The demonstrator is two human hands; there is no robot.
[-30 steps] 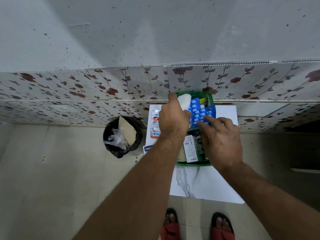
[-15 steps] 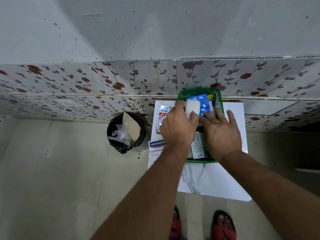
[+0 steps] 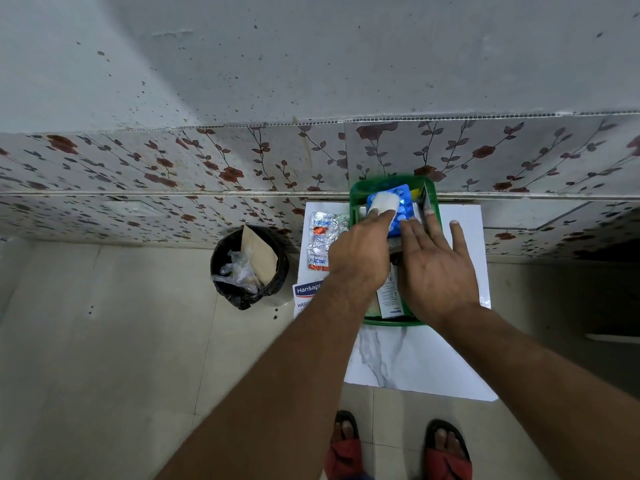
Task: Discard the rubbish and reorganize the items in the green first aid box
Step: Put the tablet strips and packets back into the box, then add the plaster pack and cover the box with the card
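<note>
Two hands work over the green first aid box [image 3: 356, 202], which sits at the 12 o'clock edge of the white tabletop [image 3: 415, 358]. Left hand [image 3: 360, 252] pinches a white gauze roll [image 3: 383, 203] in its fingertips, above the blue blister pack [image 3: 403, 209] inside the box. Right hand [image 3: 438, 271] lies flat and open, fingers spread, gripping nothing. Silver pill strips [image 3: 322, 237] lie at the box's 9 o'clock; farther toward 9 o'clock stands a black bin [image 3: 249, 266] on the floor.

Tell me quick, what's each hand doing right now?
Left hand: closed on a white roll over the green box.
Right hand: open, fingers spread flat, resting on the items in the box, holding nothing.
</note>
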